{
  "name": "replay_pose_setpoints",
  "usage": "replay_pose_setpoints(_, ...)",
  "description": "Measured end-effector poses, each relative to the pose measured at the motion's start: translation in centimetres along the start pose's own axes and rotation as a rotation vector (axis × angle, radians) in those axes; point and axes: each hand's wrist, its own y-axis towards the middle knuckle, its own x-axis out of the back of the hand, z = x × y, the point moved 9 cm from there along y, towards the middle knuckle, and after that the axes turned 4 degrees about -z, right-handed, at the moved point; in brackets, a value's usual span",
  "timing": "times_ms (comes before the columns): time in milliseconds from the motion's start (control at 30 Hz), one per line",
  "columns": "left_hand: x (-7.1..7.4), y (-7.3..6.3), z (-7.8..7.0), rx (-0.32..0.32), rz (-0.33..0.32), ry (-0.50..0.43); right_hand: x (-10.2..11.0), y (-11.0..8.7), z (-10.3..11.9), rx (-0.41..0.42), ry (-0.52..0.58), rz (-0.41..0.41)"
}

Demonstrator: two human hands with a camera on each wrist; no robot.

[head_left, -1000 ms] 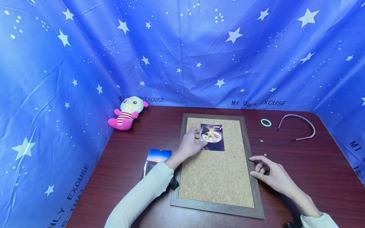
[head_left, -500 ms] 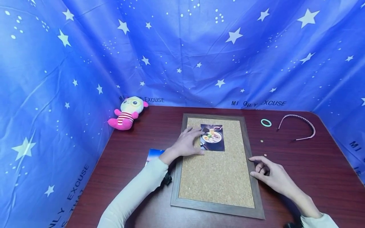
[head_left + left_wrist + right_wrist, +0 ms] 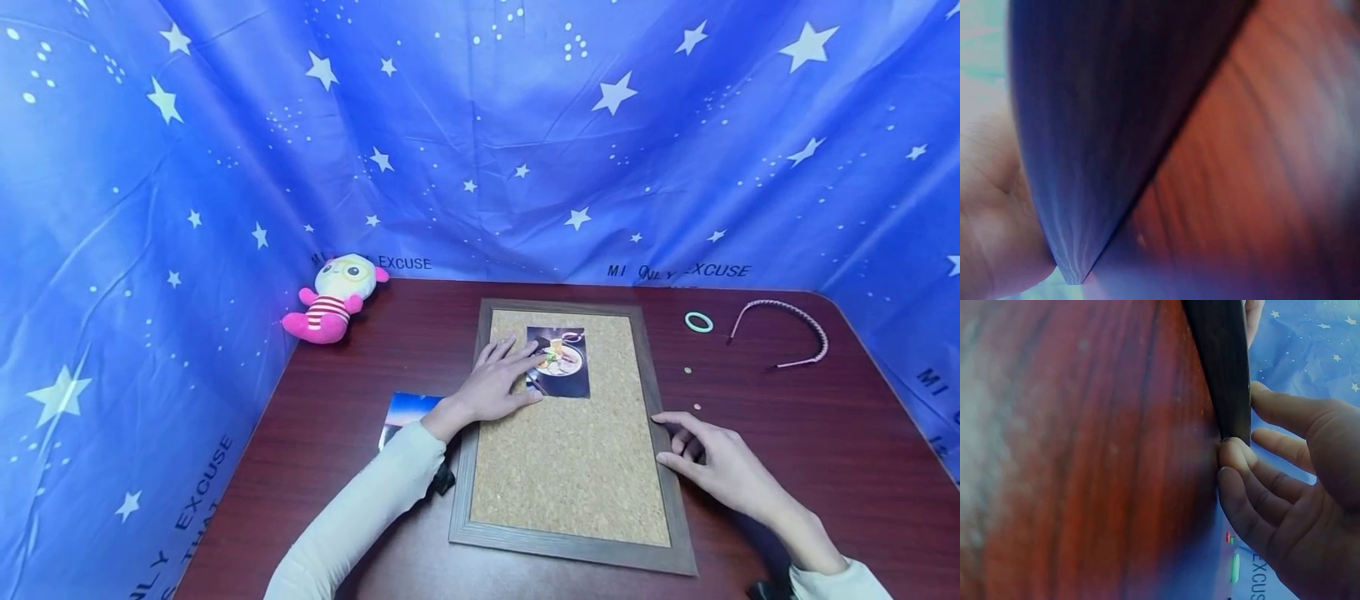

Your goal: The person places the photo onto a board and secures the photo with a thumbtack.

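Observation:
In the head view a framed cork board (image 3: 570, 467) lies on the dark red table, bearing a photo of a noodle bowl (image 3: 573, 385) near its top. My left hand (image 3: 495, 390) spreads its fingers over the photo's left side, fingertips reaching onto the picture and thumb by its lower left corner. My right hand (image 3: 723, 462) holds the frame's right edge; in the right wrist view, curled fingers (image 3: 1241, 506) meet the frame's side (image 3: 1229, 375). A second photo with blue sky (image 3: 411, 407) lies left of the board, partly hidden by the left arm.
A pink and white plush toy (image 3: 330, 304) sits at the back left. To the right lie a mint green ring (image 3: 687, 319), a braided headband (image 3: 813, 321) and two tiny round pieces, one yellowish (image 3: 687, 370), one pinkish (image 3: 697, 407). A starry blue curtain (image 3: 480, 142) surrounds the table.
My left hand has gone from bent fingers at the photo's left edge to spread fingers, now reaching further over the picture. The right hand and the board stay where they were.

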Motion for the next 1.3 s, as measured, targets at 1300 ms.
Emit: replay_pose_setpoints(1300, -0.2, 0.0, 0.2, 0.014, 0.030, 0.012, 3.8, 1.7, -8.3, -0.352, -0.188, -0.104)
